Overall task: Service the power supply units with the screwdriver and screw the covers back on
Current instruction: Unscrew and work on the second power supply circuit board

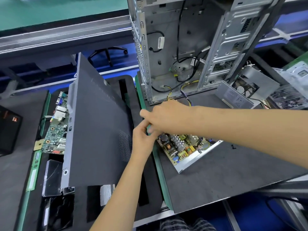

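An open power supply unit [183, 148] lies on the dark mat with its circuit board, coils and heat sinks exposed. Part of it is hidden under my right forearm. My left hand [143, 139] and my right hand [161, 117] meet just left of this unit, over the mat's green edge [162, 180]. Their fingers are curled against each other and blurred, so whatever they hold is hidden. A second, closed grey power supply [233, 95] lies behind, next to a loose cover with a fan [248, 85]. A few small black screws [233, 146] sit on the mat at the right.
An open computer case [175, 47] with loose cables stands at the back of the mat. A large dark side panel [96, 130] leans to the left, partly over a motherboard [56, 127]. More metal parts are piled at the far right.
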`<action>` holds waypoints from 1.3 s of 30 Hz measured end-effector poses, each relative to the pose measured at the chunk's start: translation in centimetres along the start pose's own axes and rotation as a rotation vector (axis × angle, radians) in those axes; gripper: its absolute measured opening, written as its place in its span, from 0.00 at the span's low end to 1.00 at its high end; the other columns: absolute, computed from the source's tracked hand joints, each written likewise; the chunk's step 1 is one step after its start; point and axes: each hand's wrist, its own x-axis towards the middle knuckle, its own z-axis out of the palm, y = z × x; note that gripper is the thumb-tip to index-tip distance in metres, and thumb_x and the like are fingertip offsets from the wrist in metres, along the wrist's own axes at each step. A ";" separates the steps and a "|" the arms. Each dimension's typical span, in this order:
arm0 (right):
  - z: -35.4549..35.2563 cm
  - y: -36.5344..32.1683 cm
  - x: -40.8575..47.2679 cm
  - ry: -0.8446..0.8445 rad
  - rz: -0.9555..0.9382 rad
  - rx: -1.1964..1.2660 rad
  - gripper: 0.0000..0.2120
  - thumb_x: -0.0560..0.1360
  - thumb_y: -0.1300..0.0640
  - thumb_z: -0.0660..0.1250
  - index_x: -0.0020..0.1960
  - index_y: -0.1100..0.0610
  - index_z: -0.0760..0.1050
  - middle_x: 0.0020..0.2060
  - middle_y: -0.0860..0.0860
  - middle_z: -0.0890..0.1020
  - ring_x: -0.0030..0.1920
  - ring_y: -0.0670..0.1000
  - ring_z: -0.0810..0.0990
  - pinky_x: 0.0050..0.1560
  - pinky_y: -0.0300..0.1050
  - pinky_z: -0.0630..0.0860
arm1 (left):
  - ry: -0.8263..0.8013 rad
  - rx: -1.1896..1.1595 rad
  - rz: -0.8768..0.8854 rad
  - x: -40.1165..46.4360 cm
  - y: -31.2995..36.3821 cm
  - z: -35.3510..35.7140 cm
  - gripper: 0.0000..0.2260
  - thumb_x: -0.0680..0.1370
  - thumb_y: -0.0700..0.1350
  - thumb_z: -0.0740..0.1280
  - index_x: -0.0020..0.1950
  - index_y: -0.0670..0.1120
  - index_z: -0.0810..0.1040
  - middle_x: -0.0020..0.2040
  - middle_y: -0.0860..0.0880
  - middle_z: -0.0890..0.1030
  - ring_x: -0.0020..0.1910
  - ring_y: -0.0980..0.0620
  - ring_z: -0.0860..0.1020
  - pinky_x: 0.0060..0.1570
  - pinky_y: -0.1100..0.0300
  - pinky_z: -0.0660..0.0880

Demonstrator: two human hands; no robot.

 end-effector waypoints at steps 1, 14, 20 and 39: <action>-0.3 0.6 -0.2 -0.032 -0.072 0.023 0.16 0.76 0.61 0.63 0.61 0.57 0.63 0.35 0.51 0.66 0.28 0.49 0.65 0.25 0.43 0.53 | 0.004 -0.017 0.020 -0.1 0.1 -0.3 0.17 0.72 0.34 0.74 0.43 0.58 0.79 0.39 0.61 0.83 0.41 0.67 0.78 0.43 0.75 0.71; -1.6 1.3 -0.5 -0.078 -0.134 -0.058 0.15 0.75 0.62 0.64 0.59 0.56 0.65 0.44 0.52 0.68 0.35 0.52 0.70 0.25 0.42 0.55 | -0.087 0.074 0.057 -0.2 1.9 -1.5 0.14 0.75 0.37 0.73 0.50 0.56 0.80 0.49 0.63 0.83 0.53 0.69 0.77 0.53 0.76 0.68; -1.6 0.5 0.0 -0.011 -0.103 -0.212 0.08 0.76 0.62 0.62 0.54 0.55 0.71 0.30 0.47 0.64 0.30 0.51 0.66 0.26 0.42 0.52 | -0.064 0.050 -0.057 -0.5 1.5 -0.8 0.16 0.72 0.38 0.76 0.54 0.53 0.76 0.49 0.63 0.82 0.52 0.69 0.77 0.49 0.75 0.70; 5.6 14.0 -18.9 -0.288 0.754 0.700 0.08 0.79 0.55 0.59 0.44 0.58 0.67 0.35 0.54 0.72 0.34 0.53 0.70 0.30 0.44 0.62 | -0.424 0.846 0.384 2.3 6.7 18.7 0.09 0.73 0.49 0.75 0.43 0.48 0.77 0.45 0.50 0.77 0.48 0.47 0.76 0.51 0.52 0.68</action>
